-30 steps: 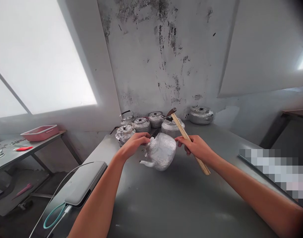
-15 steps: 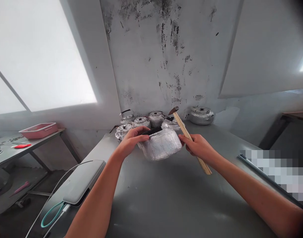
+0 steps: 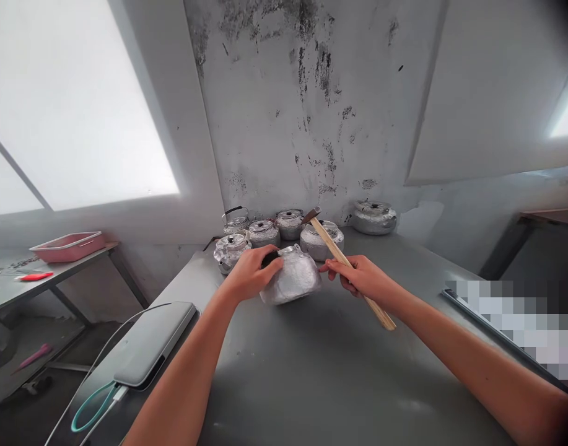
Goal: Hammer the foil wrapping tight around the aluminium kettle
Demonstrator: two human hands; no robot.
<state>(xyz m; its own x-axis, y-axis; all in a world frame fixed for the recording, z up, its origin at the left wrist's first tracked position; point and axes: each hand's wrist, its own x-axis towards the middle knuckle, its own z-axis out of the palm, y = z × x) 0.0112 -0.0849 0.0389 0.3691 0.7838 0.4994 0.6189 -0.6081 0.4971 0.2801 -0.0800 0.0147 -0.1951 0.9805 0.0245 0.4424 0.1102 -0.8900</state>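
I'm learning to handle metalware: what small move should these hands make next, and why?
Probably ease the right hand slightly away from the rounded silver metal kettle: that hand grips the dark-headed, pale wooden-handled hammer partway along its handle, close beside the kettle, leaving little room, while the left hand holds the kettle tilted.

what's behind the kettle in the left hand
Behind the held kettle, other silvery kettles stand on the table near the wall, one partly crossed by the hammer. Whatever lies directly behind the held kettle and left hand is covered.
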